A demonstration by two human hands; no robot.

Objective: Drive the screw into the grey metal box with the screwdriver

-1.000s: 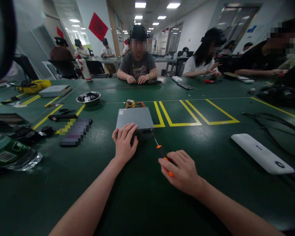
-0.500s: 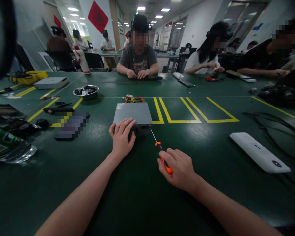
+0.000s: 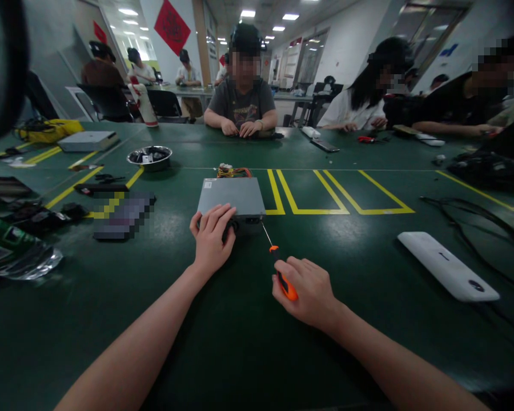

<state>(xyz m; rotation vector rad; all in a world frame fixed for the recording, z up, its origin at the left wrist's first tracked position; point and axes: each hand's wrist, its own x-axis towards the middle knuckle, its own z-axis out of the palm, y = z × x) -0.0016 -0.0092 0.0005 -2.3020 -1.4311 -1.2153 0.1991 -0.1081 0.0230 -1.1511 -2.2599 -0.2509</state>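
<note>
Holding gray box on desk w/ L hand helps you; R hand fingers wrap screwdriver. Aim tip straight by near R corner, push soft & turn slow.

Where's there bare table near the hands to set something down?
Bare table: between right hand and white device; between the forearms; inside the yellow tape right of the grey box. Crowded: the left, with bottle, dark slab and black parts.

Bare left hand (right hand likewise)
</note>
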